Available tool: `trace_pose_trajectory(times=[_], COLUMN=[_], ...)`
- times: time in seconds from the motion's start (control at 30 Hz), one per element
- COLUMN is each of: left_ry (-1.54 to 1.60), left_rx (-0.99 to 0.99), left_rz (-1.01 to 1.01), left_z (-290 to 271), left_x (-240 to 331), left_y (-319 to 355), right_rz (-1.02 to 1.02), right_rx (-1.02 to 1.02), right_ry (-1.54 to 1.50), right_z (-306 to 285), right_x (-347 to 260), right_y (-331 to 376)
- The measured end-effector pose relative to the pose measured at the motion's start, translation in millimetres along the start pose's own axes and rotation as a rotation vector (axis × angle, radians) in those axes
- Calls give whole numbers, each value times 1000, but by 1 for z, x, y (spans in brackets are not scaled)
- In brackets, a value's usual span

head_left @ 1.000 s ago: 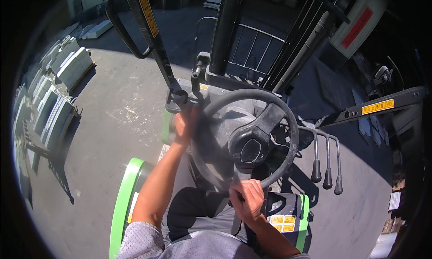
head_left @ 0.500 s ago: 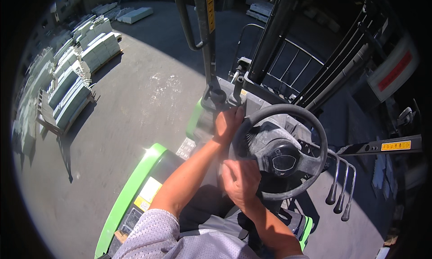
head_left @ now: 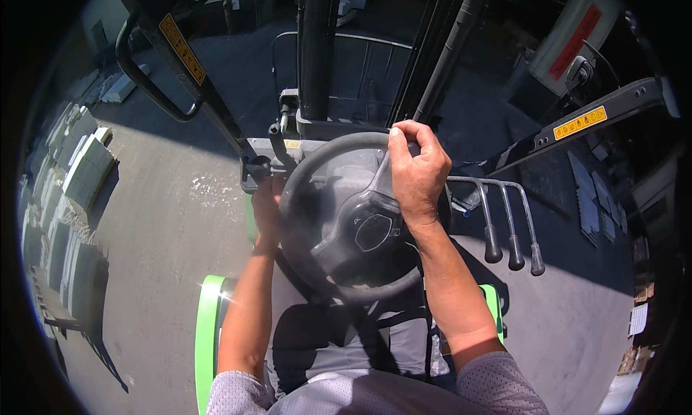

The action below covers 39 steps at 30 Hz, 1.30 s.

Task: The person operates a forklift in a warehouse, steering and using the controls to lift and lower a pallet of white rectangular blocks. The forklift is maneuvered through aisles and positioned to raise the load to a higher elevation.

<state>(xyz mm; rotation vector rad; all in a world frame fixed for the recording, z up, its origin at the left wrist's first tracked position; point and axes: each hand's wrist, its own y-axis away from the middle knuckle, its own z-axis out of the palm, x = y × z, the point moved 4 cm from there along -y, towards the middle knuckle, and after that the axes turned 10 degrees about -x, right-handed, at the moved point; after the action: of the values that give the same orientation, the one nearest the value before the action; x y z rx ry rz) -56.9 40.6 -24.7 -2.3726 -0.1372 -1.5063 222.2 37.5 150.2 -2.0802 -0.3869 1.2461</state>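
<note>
The steering wheel (head_left: 373, 232) sits before the person's lap (head_left: 353, 343). Of the hands, the right hand (head_left: 420, 170) is on the wheel's far right rim; the left hand (head_left: 268, 204) is just left of the wheel, below a short upright lever (head_left: 277, 139). Right of the wheel, three long levers (head_left: 516, 255) stand side by side. The mast (head_left: 316, 54) rises beyond the wheel, with a railing (head_left: 371, 40) behind it. Stacked slabs (head_left: 88, 168) lie far left on the ground (head_left: 158, 256).
</note>
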Motion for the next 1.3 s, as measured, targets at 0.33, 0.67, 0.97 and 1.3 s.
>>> trace_pose_trajectory(times=[0.33, 0.67, 0.97, 1.3], left_ry=[-127, 178, 278, 111], left_rx=[-98, 18, -57, -14], left_rz=[134, -84, 29, 216], left_z=[20, 28, 22, 21], left_x=[67, 49, 28, 53], left_y=[2, -14, -33, -19], right_rz=[-243, 207, 198, 270], right_rx=[-424, -15, 49, 60], right_ry=[-95, 77, 12, 86], right_z=[-17, -119, -73, -116], right_x=[-86, 32, 43, 23], right_y=[145, 63, 25, 68])
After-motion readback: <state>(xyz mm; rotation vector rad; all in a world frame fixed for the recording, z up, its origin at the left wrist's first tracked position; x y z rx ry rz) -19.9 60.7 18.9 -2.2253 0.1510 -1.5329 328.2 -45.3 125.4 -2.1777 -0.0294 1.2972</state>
